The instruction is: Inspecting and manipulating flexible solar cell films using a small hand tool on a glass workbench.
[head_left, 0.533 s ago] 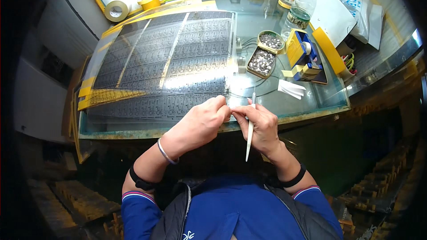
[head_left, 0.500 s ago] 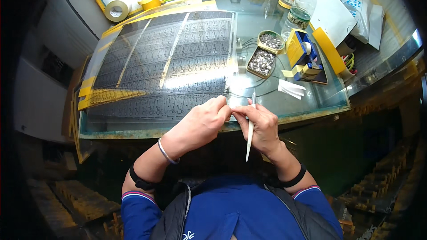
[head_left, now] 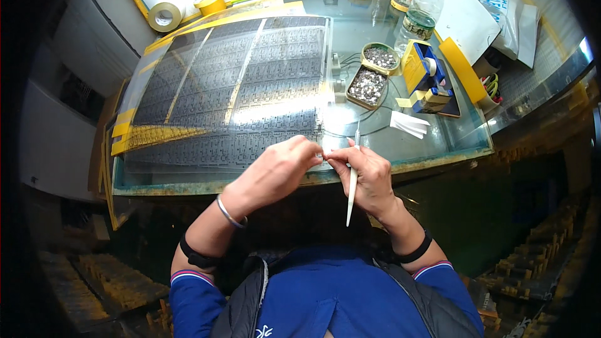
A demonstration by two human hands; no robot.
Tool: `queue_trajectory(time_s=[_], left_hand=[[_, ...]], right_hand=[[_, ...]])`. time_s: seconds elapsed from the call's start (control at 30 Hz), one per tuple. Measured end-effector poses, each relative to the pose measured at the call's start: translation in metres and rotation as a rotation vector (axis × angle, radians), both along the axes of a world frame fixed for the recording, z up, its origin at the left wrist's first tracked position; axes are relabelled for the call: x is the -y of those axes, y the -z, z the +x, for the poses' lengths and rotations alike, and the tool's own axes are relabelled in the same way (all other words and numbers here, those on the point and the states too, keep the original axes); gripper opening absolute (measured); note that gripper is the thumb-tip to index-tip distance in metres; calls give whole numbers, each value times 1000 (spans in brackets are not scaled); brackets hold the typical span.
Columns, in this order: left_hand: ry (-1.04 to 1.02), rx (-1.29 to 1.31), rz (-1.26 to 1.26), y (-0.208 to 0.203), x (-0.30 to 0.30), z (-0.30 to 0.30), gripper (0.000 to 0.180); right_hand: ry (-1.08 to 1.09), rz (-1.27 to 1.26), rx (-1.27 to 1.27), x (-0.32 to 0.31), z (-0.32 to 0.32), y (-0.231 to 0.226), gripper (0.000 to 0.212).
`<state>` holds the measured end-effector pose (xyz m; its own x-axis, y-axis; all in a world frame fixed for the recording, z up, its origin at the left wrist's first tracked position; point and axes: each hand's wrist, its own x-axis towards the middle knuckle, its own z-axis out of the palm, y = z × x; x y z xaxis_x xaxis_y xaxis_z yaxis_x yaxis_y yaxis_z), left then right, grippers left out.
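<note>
Near the front edge of the glass-topped table, my left hand (head_left: 278, 168) is closed in a pinch; what its fingertips hold, if anything, is too small to make out. Close beside it, my right hand (head_left: 369, 178) grips a slim white pen-like tool (head_left: 352, 197) with a thin tip pointing away from me and a tapered tail toward me. Its thumb and forefinger also press together by the left fingertips. Under and beyond my left hand lies a large clear film sheet (head_left: 275, 75) printed with rows of dark circuit patterns.
Two small tins, one square (head_left: 367, 86) and one round (head_left: 380, 57), hold small bits. To their right stand a blue tape dispenser (head_left: 432, 75), white paper strips (head_left: 409, 124) and a clear bottle (head_left: 426, 9). Tape rolls (head_left: 166, 17) sit at the far left. Thin cables cross the glass.
My left hand has shifted and turned slightly, its fingertips drawing a little away from the right ones. The right hand and its tool have barely moved.
</note>
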<state>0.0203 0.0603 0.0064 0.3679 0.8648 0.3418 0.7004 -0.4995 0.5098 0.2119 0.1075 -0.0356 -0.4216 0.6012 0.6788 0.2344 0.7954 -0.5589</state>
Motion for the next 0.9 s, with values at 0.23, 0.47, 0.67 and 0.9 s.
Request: queue_trajectory(time_s=[0.23, 0.47, 0.67, 0.9], left_hand=[[131, -252, -15, -22, -2, -2, 19], [285, -602, 49, -33, -9, 5, 8], [415, -720, 130, -36, -15, 8, 9], [456, -670, 189, -31, -20, 7, 9]], right_hand=[[11, -66, 5, 1, 2, 0, 15], [-26, -27, -3, 0, 3, 2, 15], [-26, -37, -3, 0, 5, 0, 14], [-16, -66, 22, 2, 5, -4, 13]])
